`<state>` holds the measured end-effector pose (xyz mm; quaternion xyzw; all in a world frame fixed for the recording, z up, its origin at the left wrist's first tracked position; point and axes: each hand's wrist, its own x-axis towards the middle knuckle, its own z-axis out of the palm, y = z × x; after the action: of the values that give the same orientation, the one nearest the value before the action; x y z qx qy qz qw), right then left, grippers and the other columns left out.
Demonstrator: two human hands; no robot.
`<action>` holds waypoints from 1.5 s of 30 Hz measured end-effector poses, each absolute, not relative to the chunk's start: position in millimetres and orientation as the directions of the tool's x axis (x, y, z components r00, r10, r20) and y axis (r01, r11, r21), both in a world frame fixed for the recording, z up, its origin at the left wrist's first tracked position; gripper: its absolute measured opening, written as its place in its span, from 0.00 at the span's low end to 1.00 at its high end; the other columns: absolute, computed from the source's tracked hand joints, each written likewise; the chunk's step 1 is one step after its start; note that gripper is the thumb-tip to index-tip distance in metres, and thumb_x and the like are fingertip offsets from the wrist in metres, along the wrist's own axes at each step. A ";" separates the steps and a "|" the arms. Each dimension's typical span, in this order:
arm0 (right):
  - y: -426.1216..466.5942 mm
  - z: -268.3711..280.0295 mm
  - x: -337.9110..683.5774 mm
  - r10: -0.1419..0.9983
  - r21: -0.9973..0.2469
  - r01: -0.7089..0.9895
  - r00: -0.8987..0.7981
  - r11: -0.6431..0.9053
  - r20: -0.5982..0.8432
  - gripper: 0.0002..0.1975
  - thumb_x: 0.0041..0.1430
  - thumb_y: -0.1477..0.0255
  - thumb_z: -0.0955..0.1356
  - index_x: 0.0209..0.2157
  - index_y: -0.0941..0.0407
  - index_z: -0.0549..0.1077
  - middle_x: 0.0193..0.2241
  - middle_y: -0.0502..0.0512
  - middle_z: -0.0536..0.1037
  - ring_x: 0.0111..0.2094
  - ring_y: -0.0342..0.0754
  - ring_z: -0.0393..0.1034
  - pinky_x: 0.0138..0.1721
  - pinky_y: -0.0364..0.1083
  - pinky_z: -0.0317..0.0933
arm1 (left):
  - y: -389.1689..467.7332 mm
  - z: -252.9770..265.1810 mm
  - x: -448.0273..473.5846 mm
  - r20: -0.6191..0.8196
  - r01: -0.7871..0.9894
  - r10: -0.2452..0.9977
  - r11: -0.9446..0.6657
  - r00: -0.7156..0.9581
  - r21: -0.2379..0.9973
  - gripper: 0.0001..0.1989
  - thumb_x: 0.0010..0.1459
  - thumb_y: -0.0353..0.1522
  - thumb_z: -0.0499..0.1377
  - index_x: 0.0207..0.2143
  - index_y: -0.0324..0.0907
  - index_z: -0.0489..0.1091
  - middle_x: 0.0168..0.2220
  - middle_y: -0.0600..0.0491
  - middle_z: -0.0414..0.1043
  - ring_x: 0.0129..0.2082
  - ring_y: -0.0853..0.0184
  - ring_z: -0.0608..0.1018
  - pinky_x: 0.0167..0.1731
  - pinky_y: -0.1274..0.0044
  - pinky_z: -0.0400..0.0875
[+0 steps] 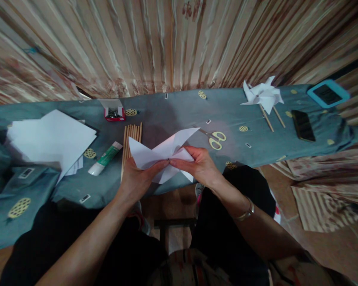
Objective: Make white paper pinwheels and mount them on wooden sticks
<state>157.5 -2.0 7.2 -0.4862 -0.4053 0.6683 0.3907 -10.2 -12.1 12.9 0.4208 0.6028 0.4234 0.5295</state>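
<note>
Just over the near edge of the cloth-covered desk (pixel 179 111), we hold a white paper pinwheel (pixel 168 147) between both hands. Our left grip (pixel 136 173) pinches it with the thumb on top, and our right grip (pixel 201 162) pinches it from the other side, the thumb tips nearly meeting at its middle; our fingers underneath are mostly hidden. Right beside the left grip and reaching away from it, we see a row of wooden sticks (pixel 133 133). Farther left of that grip lie a glue stick (pixel 105 159) and a stack of white paper (pixel 50 135), with an open red box (pixel 115 115) beyond. Just past the right grip are yellow-handled scissors (pixel 215 140). Well to its right, we see a second pinwheel (pixel 265 94) with two sticks showing below, a black phone (pixel 303 125) and a blue-framed device (pixel 328 94).
</note>
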 end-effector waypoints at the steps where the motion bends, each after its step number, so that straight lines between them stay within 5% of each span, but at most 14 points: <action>1: -2.2 7.4 157.3 0.915 -0.919 -0.132 -0.221 -0.371 -0.337 0.15 0.39 0.64 0.78 0.29 0.57 0.78 0.25 0.48 0.78 0.25 0.41 0.69 0.29 0.42 0.64 | -12.0 12.8 -10.2 -0.281 0.061 0.956 0.286 -0.086 0.956 0.12 0.39 0.36 0.70 0.27 0.40 0.76 0.30 0.50 0.81 0.32 0.58 0.81 0.30 0.72 0.79; 16: -3.6 4.0 159.3 0.922 -0.932 -0.116 -0.234 -0.343 -0.310 0.13 0.42 0.66 0.77 0.31 0.57 0.78 0.26 0.49 0.79 0.26 0.42 0.70 0.31 0.44 0.66 | -12.8 11.7 -10.0 -0.274 0.069 0.957 0.281 -0.090 0.957 0.11 0.39 0.37 0.69 0.23 0.43 0.72 0.29 0.52 0.80 0.29 0.61 0.80 0.29 0.75 0.76; 29: -3.3 10.3 159.4 0.919 -0.940 -0.103 -0.268 -0.325 -0.289 0.10 0.43 0.66 0.76 0.30 0.54 0.80 0.26 0.47 0.79 0.27 0.42 0.69 0.32 0.43 0.64 | -12.7 10.3 -12.9 -0.269 0.151 0.963 0.268 -0.014 0.952 0.13 0.42 0.40 0.68 0.27 0.41 0.75 0.22 0.54 0.73 0.21 0.68 0.72 0.19 0.78 0.64; 45: -3.7 14.6 156.3 0.926 -0.942 -0.087 -0.233 -0.325 -0.298 0.10 0.42 0.65 0.76 0.28 0.54 0.79 0.24 0.47 0.78 0.26 0.44 0.68 0.30 0.44 0.65 | -11.1 16.3 -10.5 -0.260 0.061 0.966 0.259 0.002 0.964 0.13 0.39 0.40 0.71 0.25 0.42 0.76 0.24 0.55 0.76 0.23 0.68 0.76 0.22 0.78 0.67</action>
<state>156.3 -3.7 14.6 -0.4837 -0.4335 0.6546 0.3869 -10.5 -11.1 16.3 0.4473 0.5735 0.4126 0.5484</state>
